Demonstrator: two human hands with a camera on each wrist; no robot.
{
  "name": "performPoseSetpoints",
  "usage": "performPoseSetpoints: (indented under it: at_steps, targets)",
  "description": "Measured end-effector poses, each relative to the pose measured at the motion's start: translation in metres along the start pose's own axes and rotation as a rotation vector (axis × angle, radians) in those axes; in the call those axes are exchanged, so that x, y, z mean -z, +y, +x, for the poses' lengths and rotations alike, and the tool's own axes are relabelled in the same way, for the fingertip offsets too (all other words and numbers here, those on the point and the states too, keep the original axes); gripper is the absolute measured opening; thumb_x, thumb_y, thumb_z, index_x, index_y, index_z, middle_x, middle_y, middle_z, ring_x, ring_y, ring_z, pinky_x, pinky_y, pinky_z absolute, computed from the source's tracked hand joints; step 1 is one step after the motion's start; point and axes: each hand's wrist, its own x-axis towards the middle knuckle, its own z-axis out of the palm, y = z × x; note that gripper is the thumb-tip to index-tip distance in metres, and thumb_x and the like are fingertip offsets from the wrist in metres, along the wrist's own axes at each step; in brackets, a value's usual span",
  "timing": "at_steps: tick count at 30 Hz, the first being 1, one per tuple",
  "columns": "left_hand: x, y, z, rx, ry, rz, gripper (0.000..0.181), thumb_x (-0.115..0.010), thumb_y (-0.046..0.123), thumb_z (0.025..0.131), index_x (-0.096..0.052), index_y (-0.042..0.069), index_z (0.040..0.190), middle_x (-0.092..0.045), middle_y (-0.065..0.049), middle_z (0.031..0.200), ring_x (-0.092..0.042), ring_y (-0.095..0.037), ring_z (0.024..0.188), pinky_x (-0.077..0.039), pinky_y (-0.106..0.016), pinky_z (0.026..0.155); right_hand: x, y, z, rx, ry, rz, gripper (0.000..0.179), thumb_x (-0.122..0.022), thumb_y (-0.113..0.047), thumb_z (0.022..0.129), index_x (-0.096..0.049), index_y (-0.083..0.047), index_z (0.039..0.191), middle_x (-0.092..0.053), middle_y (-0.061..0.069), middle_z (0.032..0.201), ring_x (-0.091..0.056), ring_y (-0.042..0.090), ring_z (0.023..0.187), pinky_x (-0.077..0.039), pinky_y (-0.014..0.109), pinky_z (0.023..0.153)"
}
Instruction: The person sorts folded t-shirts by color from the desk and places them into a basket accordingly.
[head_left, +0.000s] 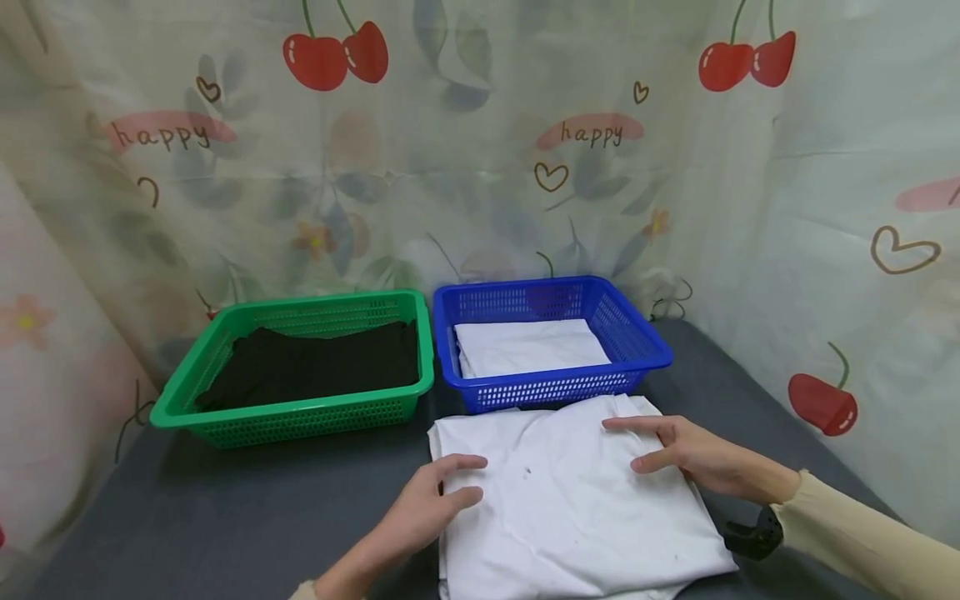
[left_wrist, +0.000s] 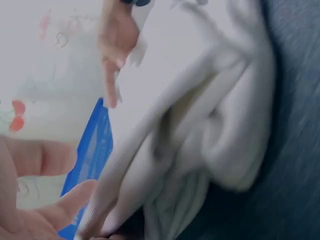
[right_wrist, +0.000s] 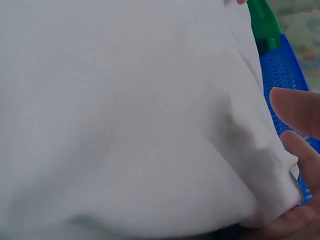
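Note:
A folded white garment (head_left: 562, 500) lies on the dark table in front of me, wrinkled on top with a few small dark specks. At its left edge is my left hand (head_left: 438, 504), thumb and index finger spread apart over the fabric. My right hand (head_left: 693, 454) is at the far right edge, its thumb and index finger extended above the cloth. In the right wrist view, lower fingers (right_wrist: 290, 222) touch the underside of the garment's edge. Loose, open folds of the garment (left_wrist: 185, 115) show in the left wrist view. Some fingers of both hands are hidden by cloth.
Behind the garment stands a blue basket (head_left: 555, 387) holding folded white cloth (head_left: 528, 346). To its left is a green basket (head_left: 300, 408) with black cloth (head_left: 315, 362) inside. Printed curtains (head_left: 480, 208) hang around the dark table (head_left: 300, 500).

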Motion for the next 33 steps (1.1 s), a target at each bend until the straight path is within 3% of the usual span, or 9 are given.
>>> performPoseSetpoints:
  at_steps: [2,5,11,14,17,20,24,27,33]
  targets:
    - [-0.003,0.001,-0.002,-0.024,-0.049,-0.019,0.036,-0.070,0.019,0.090,-0.066,0.010,0.126,-0.058,-0.009,0.132,-0.047,-0.031,0.124,-0.037,-0.058,0.100,-0.001,0.001,0.000,0.013,0.000,0.003,0.063,-0.074,-0.007,0.087,-0.051,-0.012,0.146,-0.006,0.014,0.162,-0.006,0.034,0.143,-0.034,0.044,0.105]
    - [-0.007,0.002,-0.005,-0.034,-0.071,-0.030,0.042,-0.071,0.020,0.089,-0.064,0.010,0.129,-0.056,-0.010,0.135,-0.044,-0.033,0.129,-0.033,-0.061,0.102,-0.003,0.003,-0.001,0.029,0.007,-0.046,0.063,-0.075,-0.008,0.086,-0.052,-0.012,0.145,-0.012,0.016,0.160,-0.010,0.035,0.141,-0.038,0.040,0.101]
    - [-0.011,-0.001,-0.007,-0.049,-0.046,-0.027,0.051,-0.074,0.019,0.086,-0.060,0.009,0.134,-0.053,-0.014,0.138,-0.045,-0.034,0.127,-0.038,-0.060,0.099,-0.007,0.008,-0.003,0.028,0.031,-0.176,0.064,-0.080,-0.013,0.082,-0.056,-0.017,0.142,-0.021,0.020,0.156,-0.014,0.037,0.139,-0.029,0.051,0.105]
    - [-0.012,-0.002,-0.007,-0.050,-0.037,-0.011,0.057,-0.076,0.015,0.084,-0.058,0.010,0.137,-0.051,-0.016,0.139,-0.047,-0.035,0.123,-0.041,-0.061,0.096,-0.008,0.007,-0.005,0.015,0.062,-0.165,0.065,-0.081,-0.014,0.080,-0.057,-0.018,0.141,-0.020,0.022,0.156,-0.018,0.036,0.138,-0.028,0.052,0.105]
    - [-0.013,-0.002,-0.008,-0.038,-0.037,-0.015,0.061,-0.077,0.012,0.082,-0.055,0.011,0.139,-0.049,-0.017,0.141,-0.048,-0.035,0.120,-0.041,-0.062,0.094,-0.006,0.005,-0.009,-0.012,0.070,-0.069,0.067,-0.080,-0.011,0.081,-0.055,-0.017,0.143,-0.015,0.021,0.157,-0.029,0.038,0.133,-0.041,0.049,0.099]
    - [-0.014,-0.001,-0.009,-0.033,-0.041,-0.025,0.062,-0.077,0.013,0.083,-0.054,0.011,0.141,-0.047,-0.017,0.142,-0.047,-0.035,0.122,-0.039,-0.061,0.097,-0.001,0.002,-0.014,-0.019,0.070,-0.023,0.067,-0.077,-0.009,0.083,-0.052,-0.015,0.145,-0.009,0.022,0.158,-0.027,0.040,0.134,-0.047,0.047,0.094]
    - [-0.015,0.000,-0.010,-0.081,0.018,0.043,0.056,-0.074,0.013,0.084,-0.056,0.005,0.136,-0.047,-0.020,0.140,-0.045,-0.035,0.125,-0.036,-0.058,0.101,0.007,0.002,-0.018,-0.007,0.079,-0.043,0.066,-0.076,-0.008,0.084,-0.051,-0.013,0.145,-0.008,0.023,0.159,-0.014,0.040,0.139,-0.044,0.044,0.097]
    - [-0.015,0.002,-0.010,-0.075,0.091,0.116,0.051,-0.073,0.010,0.082,-0.059,0.002,0.130,-0.043,-0.025,0.139,-0.044,-0.038,0.124,-0.042,-0.054,0.096,0.010,0.006,-0.016,0.018,0.071,-0.061,0.065,-0.076,-0.008,0.085,-0.051,-0.011,0.145,-0.010,0.024,0.158,-0.015,0.040,0.139,-0.042,0.046,0.098]
    - [-0.018,0.009,-0.012,0.065,0.166,0.076,0.046,-0.072,0.010,0.081,-0.063,0.004,0.126,-0.033,-0.033,0.143,-0.049,-0.041,0.117,-0.049,-0.052,0.090,0.008,0.010,-0.013,0.071,0.095,-0.173,0.062,-0.079,-0.012,0.083,-0.056,-0.012,0.141,-0.020,0.022,0.156,-0.017,0.038,0.139,-0.032,0.050,0.104]
